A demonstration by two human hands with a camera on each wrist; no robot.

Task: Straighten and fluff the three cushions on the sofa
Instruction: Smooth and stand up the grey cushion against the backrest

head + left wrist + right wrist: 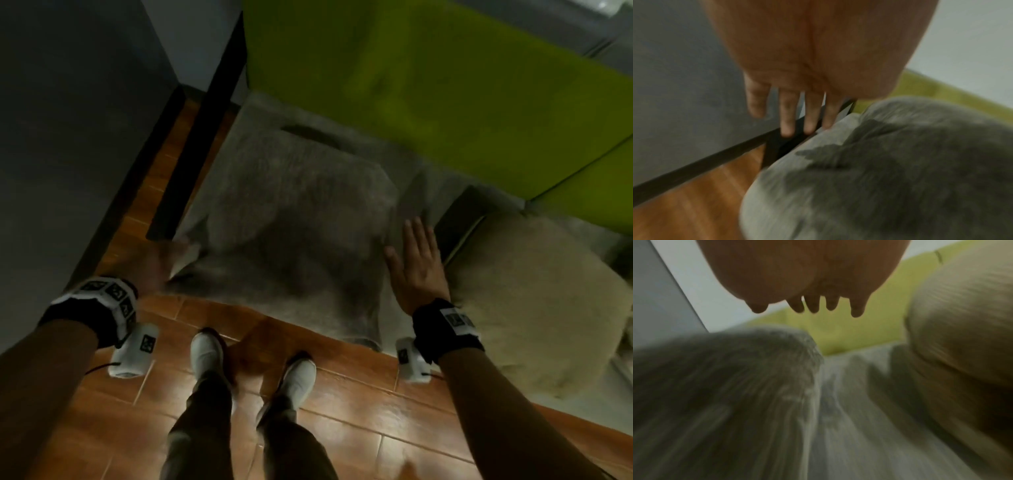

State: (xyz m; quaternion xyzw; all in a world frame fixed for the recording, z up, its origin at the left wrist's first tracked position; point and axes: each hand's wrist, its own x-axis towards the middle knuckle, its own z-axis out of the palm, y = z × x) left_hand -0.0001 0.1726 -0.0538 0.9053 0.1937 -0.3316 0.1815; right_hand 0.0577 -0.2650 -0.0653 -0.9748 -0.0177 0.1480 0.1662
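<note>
A grey furry cushion [294,205] lies on the sofa seat [387,329], in front of the lime-green backrest [462,85]. A cream fluffy cushion [534,301] sits to its right. My left hand [164,263] is blurred at the grey cushion's left edge; in the left wrist view the left hand [797,113] has straight, spread fingers beside the grey cushion [900,170]. My right hand [416,260] is flat with straight fingers at the grey cushion's right edge, between the two cushions. In the right wrist view the right hand [813,305] hovers over the gap between the grey cushion [725,386] and the cream cushion [962,321].
A grey wall [68,120] with a dark skirting board [137,192] runs along the left, close to the sofa's dark side panel [202,137]. I stand on brown floor tiles [342,394] with my white shoes [205,353] just before the seat.
</note>
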